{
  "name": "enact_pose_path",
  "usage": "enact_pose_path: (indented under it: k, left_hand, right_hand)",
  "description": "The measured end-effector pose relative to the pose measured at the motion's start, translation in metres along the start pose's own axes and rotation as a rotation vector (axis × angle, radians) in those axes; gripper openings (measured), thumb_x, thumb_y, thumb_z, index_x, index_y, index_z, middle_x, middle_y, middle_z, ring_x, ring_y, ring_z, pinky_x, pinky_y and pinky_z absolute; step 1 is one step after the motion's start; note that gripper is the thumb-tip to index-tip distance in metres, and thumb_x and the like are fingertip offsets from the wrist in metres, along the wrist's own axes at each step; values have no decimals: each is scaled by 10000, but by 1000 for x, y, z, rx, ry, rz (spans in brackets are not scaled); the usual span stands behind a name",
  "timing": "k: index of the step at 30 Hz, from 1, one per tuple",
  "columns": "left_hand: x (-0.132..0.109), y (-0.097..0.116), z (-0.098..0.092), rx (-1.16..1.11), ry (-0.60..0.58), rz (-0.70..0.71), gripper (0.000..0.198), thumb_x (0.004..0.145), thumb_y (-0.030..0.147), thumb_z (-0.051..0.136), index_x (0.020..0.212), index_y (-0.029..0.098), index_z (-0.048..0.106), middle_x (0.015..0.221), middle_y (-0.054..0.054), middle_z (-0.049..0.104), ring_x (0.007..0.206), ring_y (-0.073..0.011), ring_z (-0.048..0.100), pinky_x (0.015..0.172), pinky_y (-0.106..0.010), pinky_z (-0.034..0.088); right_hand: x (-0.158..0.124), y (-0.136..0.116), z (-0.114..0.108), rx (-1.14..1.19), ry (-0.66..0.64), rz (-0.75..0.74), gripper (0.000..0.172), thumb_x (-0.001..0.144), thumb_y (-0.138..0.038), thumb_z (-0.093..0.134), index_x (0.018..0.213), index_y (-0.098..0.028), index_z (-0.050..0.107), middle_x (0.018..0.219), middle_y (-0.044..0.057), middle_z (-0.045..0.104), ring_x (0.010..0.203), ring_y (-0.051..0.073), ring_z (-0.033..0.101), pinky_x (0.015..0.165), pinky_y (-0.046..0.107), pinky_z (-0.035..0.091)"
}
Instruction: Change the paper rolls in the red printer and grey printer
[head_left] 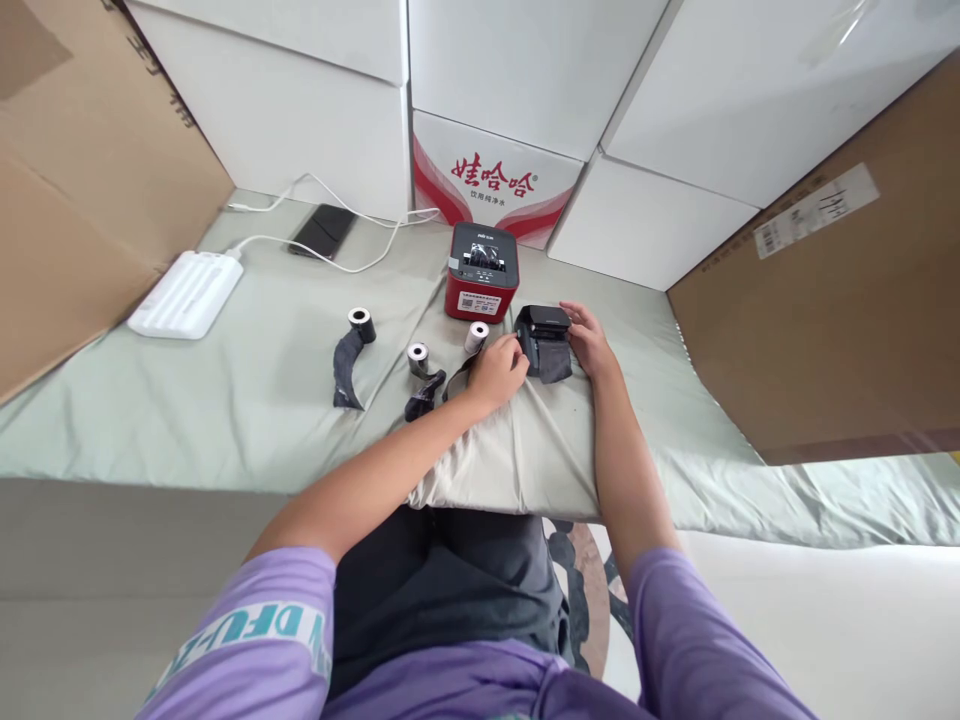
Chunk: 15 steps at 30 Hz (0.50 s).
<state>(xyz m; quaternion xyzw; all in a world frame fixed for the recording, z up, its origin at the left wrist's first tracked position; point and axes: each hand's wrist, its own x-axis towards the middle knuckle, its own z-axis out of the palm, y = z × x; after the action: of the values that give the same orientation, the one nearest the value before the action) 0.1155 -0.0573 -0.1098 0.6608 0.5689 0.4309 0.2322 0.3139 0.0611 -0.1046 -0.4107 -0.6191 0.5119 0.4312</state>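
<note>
A small black label printer (543,326) sits on the cloth between my two hands, a dark strip of paper (555,362) hanging from its front. My left hand (499,374) is closed, its curled fingertips against the printer's left side. On the opposite side my right hand (589,340) grips the printer's right edge, fingers over the back corner. Just behind my left hand stands a white paper roll (476,337), its dark tail partly hidden by that hand. Another small roll (418,356) with a crumpled dark tail lies to the left, and a black roll (361,323) trails a strip farther left.
A red and black printer (482,272) stands behind the rolls. White boxes (495,180) line the back, and cardboard boxes (840,290) flank both sides. On the left are a phone (324,231), a white power bank (187,293) and a white cable (345,268).
</note>
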Motion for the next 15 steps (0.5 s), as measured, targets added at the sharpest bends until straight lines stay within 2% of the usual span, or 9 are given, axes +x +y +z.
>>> enact_pose_path:
  k: [3,5,7,9,11,13,15]
  left_hand:
    - [0,0,0,-8,6,9,156,910,146,500,775,225,507,1199,-102,702,1141,-220,655,989,-351,501]
    - [0,0,0,-12,2,6,135,910,155,508,793,223,513,1094,-86,713,1041,-214,668,937,-346,508]
    - [0,-1,0,-16,2,-9,82,912,177,524,842,220,533,995,-69,709,959,-214,668,888,-346,510]
    - [0,-2,1,-21,6,-31,26,909,194,545,897,217,549,952,-60,705,931,-218,664,866,-347,507]
    - [1,-3,2,-25,13,-43,29,902,196,560,923,216,553,974,-63,711,944,-221,665,871,-348,502]
    - [1,-3,3,-29,14,-45,39,898,192,562,926,216,552,1025,-71,719,953,-219,666,874,-348,501]
    - [1,-4,3,-29,10,-42,42,896,191,563,929,214,553,1059,-75,722,935,-215,667,866,-347,503]
  right_hand:
    - [3,6,3,16,100,-2,452,693,-498,714,1066,-272,593,1004,18,687,831,166,634,781,302,526]
    - [6,13,5,9,179,-8,439,724,-594,709,967,-264,554,817,-21,612,694,144,575,690,278,502]
    - [8,18,6,-11,216,-23,469,735,-659,699,889,-254,522,726,-46,528,627,127,522,633,256,468]
    - [8,19,7,-29,223,-31,480,745,-681,683,881,-244,538,728,-45,519,610,117,500,609,243,444]
    - [7,17,9,-51,207,-29,465,766,-654,662,958,-236,596,810,-24,585,641,118,520,627,245,451]
    - [5,13,11,-121,182,-34,449,789,-601,634,1042,-230,642,943,10,654,744,138,579,701,260,484]
    - [4,7,14,-256,162,-62,395,799,-536,609,1024,-218,675,1031,38,686,886,171,620,814,289,507]
